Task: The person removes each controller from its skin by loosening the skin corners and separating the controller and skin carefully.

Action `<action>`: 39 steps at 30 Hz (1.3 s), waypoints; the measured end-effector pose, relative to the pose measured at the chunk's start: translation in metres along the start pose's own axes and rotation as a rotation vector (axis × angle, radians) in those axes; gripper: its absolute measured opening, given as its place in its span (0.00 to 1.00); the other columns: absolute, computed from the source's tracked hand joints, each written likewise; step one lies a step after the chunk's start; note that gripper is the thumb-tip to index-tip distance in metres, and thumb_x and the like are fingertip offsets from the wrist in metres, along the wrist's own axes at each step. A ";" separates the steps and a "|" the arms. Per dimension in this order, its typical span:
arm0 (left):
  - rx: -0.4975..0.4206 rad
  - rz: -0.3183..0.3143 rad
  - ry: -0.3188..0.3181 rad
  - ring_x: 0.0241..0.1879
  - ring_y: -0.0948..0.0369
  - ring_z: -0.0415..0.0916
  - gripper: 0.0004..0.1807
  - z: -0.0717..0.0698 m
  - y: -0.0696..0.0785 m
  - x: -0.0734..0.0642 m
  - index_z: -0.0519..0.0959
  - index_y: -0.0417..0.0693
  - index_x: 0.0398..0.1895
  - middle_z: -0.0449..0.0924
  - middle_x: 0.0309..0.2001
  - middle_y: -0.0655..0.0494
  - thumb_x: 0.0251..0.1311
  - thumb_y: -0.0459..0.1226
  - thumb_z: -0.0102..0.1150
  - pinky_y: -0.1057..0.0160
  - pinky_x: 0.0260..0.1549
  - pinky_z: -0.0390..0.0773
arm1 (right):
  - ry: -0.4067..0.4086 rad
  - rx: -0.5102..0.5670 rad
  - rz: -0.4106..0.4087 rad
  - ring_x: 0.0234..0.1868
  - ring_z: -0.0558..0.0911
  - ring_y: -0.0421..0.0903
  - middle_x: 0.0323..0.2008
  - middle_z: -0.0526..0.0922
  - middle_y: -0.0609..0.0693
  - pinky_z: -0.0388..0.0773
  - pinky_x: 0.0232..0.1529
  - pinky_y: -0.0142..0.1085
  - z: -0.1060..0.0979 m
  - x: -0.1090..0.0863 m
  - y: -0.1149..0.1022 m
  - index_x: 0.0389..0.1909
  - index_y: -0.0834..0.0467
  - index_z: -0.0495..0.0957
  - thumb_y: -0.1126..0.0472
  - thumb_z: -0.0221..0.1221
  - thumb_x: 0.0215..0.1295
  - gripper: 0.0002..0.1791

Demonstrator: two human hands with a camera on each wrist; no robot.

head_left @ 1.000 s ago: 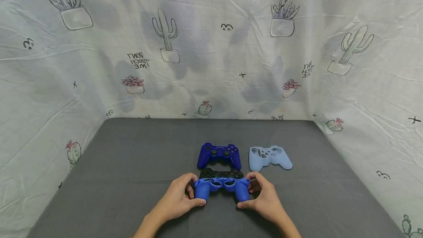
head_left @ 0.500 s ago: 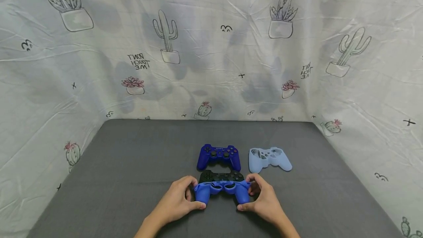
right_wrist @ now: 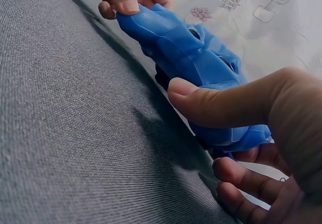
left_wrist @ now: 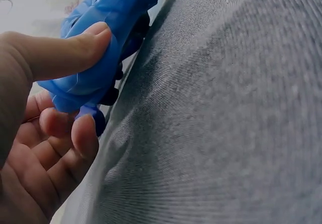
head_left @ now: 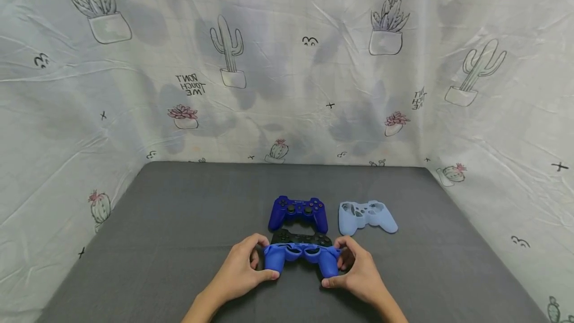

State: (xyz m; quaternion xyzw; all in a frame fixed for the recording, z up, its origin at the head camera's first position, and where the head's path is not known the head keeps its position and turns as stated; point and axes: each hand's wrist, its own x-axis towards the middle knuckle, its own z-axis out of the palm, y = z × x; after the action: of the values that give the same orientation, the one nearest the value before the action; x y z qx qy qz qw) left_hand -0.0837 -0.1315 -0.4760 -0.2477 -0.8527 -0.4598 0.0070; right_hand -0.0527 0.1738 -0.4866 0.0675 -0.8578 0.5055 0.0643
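Both hands hold a bright blue silicone controller cover [head_left: 301,252] by its two grips, close over the table. My left hand [head_left: 242,265] pinches the left grip, thumb [left_wrist: 85,45] on its near side and fingers behind. My right hand [head_left: 358,268] pinches the other grip the same way, its thumb [right_wrist: 211,103] lying along the blue surface. Just beyond the cover sits a black game controller [head_left: 291,237]; its upper edge and buttons show, and the cover hides its nearer part. Behind that, a dark blue game controller [head_left: 299,202] lies face up.
A light blue controller cover [head_left: 358,221] lies flat to the right of the dark blue controller. The grey cloth-covered table [head_left: 179,213] is enclosed at the back and sides by a pale curtain [head_left: 287,64] printed with cacti.
The head view shifts slightly. Both hands keep their grip on the blue cover in nearly the same place, and the controllers and light blue cover stay put.
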 end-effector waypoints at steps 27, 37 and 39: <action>-0.032 -0.002 -0.067 0.13 0.72 0.56 0.22 -0.001 0.001 0.001 0.75 0.56 0.32 0.60 0.14 0.68 0.41 0.49 0.81 0.71 0.12 0.58 | -0.034 0.099 0.031 0.28 0.76 0.49 0.27 0.76 0.52 0.74 0.31 0.34 -0.004 0.000 -0.003 0.46 0.54 0.71 0.63 0.84 0.25 0.42; -0.048 -0.002 -0.075 0.13 0.72 0.56 0.21 0.002 0.001 -0.002 0.75 0.56 0.28 0.61 0.14 0.69 0.40 0.48 0.81 0.71 0.13 0.59 | -0.042 0.065 0.039 0.27 0.76 0.47 0.26 0.77 0.49 0.74 0.31 0.34 -0.004 -0.002 0.000 0.46 0.51 0.72 0.60 0.85 0.25 0.42; -0.045 -0.003 -0.078 0.13 0.71 0.56 0.21 0.002 0.001 -0.002 0.75 0.56 0.27 0.61 0.14 0.69 0.40 0.49 0.81 0.70 0.13 0.59 | -0.043 0.062 0.037 0.27 0.77 0.47 0.26 0.77 0.49 0.74 0.31 0.34 -0.004 -0.002 0.000 0.46 0.52 0.72 0.60 0.85 0.25 0.42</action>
State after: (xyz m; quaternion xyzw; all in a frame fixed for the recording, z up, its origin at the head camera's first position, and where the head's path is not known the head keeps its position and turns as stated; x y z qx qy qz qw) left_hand -0.0812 -0.1306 -0.4770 -0.2644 -0.8421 -0.4689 -0.0326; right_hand -0.0507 0.1772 -0.4850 0.0644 -0.8439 0.5316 0.0346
